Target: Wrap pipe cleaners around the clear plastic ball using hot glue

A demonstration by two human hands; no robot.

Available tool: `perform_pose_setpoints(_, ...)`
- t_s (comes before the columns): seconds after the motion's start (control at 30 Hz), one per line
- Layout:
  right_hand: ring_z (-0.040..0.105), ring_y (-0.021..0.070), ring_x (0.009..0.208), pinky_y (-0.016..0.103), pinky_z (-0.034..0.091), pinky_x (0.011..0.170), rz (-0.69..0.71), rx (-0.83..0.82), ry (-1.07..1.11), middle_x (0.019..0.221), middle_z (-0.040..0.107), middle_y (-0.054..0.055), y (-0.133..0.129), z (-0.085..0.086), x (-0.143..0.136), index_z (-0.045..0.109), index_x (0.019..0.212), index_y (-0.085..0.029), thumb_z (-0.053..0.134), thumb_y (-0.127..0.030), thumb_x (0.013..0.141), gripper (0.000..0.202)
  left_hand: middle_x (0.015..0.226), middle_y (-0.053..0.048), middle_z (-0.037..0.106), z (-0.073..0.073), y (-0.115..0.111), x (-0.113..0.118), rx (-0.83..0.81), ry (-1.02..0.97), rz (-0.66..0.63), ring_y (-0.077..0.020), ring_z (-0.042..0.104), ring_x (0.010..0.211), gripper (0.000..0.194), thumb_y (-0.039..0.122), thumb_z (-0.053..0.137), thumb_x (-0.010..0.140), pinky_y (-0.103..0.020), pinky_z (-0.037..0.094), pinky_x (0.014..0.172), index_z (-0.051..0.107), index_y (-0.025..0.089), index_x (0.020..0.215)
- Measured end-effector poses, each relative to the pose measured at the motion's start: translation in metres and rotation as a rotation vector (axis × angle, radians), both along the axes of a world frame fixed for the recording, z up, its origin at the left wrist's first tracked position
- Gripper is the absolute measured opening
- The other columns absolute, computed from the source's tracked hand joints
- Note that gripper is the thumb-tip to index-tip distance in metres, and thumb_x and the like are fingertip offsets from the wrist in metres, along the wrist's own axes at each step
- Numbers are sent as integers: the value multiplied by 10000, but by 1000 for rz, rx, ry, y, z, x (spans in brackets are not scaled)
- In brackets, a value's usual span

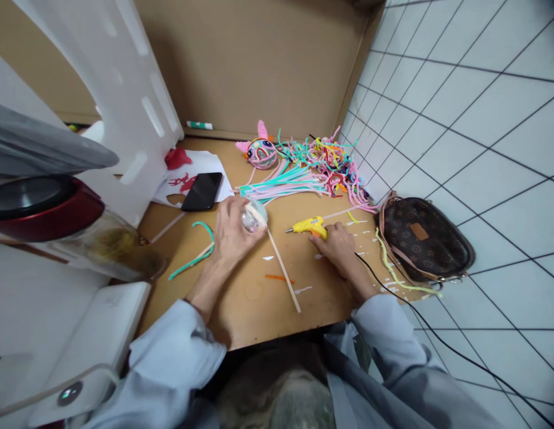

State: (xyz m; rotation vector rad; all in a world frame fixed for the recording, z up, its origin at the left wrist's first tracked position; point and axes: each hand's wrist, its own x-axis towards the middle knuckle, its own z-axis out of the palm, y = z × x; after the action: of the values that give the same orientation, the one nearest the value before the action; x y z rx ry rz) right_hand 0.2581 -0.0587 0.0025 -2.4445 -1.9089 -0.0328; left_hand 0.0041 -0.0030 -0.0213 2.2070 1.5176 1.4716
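Leftmost, a jar [120, 244] with a red cap stands at the table's [241, 322] edge. Next come a curved teal stem [207, 252], then white paper [214, 162] with a phone [202, 192] lying partly over it.

The left hand [234, 229] has its fingers curled around a clear ball [254, 219], the thumb along its near side. The ball sits in that grasp, over the middle of the table. It looks light, thin-walled and slick, so it probably dents or cracks under a hard squeeze; cupping it round the sides seems best. A pale stem [283, 267] slants from it toward the table's near edge; whether the thumb pinches that stem or it is stuck on, I cannot tell. It looks light and springy, easily bent, best taken near the end being placed.

Behind, an eared figure [262, 153] rests beside a heap of coloured stems [324, 156].

Farther right, the yellow glue gun [309, 226] points left at the ball, apart from it. The right hand's [339, 244] fingers are folded about its handle, the proper hold: rigid plastic there, while the metal tip may be hot. Its cord [393, 292] trails right, past a brown bag [426, 238].
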Motion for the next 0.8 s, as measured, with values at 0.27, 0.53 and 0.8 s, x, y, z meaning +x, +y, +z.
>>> perform_pose_setpoints(0.27,648,225,818,273,396,637,-101,101,281,882,715,65,25,-4,7,680,954,-187,662,-409,758,297,1221,-127,557,1,1,0,-19,-20,12,-316,585,1145,622,260,796,616,-459,513,998,544,207,1182)
perform_pose_setpoints(0.53,566,212,670,319,423,634,-27,646,506,757,638,31,48,23,-30,589,942,-208,598,-490,720,359,1251,-103,553,-1,-1,2,-67,-62,-121,-298,581,1198,647,279,820,624,-439,521,1024,524,217,1196)
perform_pose_setpoints(0.8,606,240,769,336,482,673,202,939,324,794,598,54,50,-21,-44,488,862,-243,538,-375,782,162,1227,-91,576,1,-1,1,-79,-78,-208,-282,604,1166,666,246,837,604,-441,538,1003,523,221,1191)
